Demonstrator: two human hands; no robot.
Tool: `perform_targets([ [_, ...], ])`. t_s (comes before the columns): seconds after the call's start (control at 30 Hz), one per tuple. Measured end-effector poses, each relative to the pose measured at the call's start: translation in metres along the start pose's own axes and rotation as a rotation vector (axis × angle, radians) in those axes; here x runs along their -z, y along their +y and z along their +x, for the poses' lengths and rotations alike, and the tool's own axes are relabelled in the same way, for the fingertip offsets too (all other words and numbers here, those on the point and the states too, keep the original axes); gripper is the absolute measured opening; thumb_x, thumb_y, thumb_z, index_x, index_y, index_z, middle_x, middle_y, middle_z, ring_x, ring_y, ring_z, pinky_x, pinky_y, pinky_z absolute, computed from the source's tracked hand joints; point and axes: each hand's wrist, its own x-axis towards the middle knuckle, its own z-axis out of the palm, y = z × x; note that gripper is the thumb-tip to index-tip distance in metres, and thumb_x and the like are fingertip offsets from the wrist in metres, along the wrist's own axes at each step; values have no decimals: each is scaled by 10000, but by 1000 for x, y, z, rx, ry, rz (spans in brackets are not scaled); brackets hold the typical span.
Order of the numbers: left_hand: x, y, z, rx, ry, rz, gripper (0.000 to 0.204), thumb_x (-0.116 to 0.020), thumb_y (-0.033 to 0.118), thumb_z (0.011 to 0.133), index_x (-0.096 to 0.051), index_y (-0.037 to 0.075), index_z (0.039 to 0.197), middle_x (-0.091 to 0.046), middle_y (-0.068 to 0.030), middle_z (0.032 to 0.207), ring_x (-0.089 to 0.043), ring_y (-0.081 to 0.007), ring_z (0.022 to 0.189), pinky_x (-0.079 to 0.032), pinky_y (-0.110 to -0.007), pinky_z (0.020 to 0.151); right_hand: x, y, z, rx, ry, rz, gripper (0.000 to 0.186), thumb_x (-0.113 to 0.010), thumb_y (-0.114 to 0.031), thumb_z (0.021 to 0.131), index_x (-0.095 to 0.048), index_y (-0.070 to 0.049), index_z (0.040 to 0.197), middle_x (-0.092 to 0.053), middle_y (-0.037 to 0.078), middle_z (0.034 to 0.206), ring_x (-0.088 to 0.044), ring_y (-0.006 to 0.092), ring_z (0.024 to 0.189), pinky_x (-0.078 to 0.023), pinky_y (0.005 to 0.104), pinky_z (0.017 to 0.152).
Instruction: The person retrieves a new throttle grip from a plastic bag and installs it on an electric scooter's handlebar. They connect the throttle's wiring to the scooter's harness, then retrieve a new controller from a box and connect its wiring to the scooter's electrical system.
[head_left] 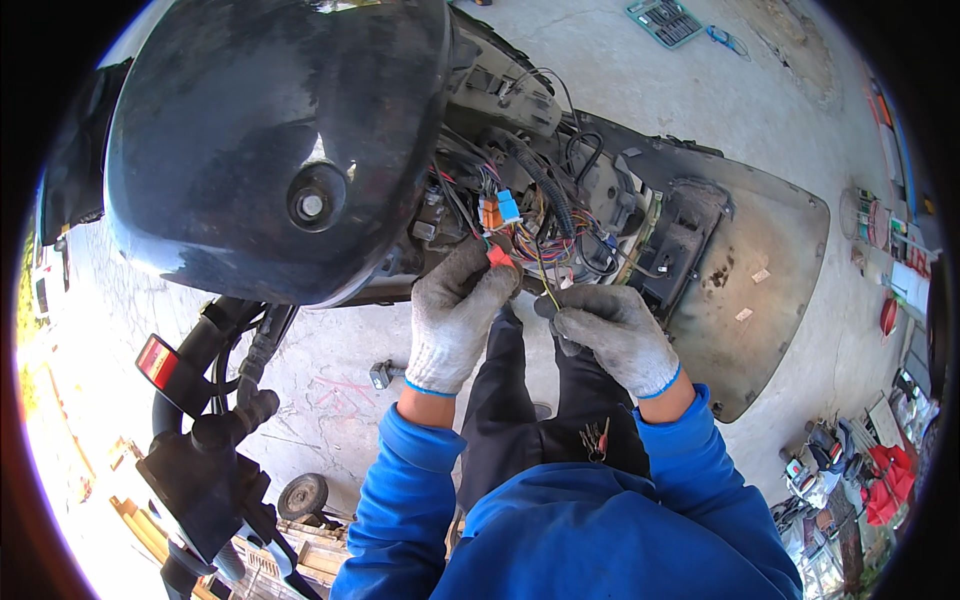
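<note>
Both my hands wear grey knit gloves and work at the open wiring of a motorcycle. My left hand (455, 310) pinches a small red connector (499, 256) at the wire bundle (540, 240). My right hand (612, 335) grips a thin tool with a yellow-green shaft (546, 290) that points up into the wires. An orange connector (489, 213) and a blue connector (508, 206) sit just above the red one. The large black headlight shell (280, 140) hangs to the left of the wiring.
A black fairing panel (760, 260) lies to the right on the concrete floor. A handlebar with a red reflector (158, 362) sits at lower left. A green tool case (663, 20) lies at the top. Clutter and bottles line the right edge.
</note>
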Motion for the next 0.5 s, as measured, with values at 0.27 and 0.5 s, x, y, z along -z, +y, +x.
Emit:
perform_targets([
  [0.27, 9, -5, 4, 73, -7, -112, 336, -756, 23, 933, -694, -22, 1260, -761, -100, 1052, -734, -195, 931, -595, -356, 893, 3, 2, 4, -54, -6, -35, 305, -724, -151, 982, -740, 100, 1155, -601, 3, 739, -497, 69, 644, -361, 240, 570],
  [0.5, -2, 13, 6, 2, 20, -90, 269, -781, -41, 867, -671, 36, 1101, -706, -31, 984, -663, -126, 878, -553, -301, 838, -7, -3, 3, -78, -3, 121, 304, -726, -162, 957, -733, 94, 1119, -543, -15, 694, -443, 70, 596, -316, 247, 541],
])
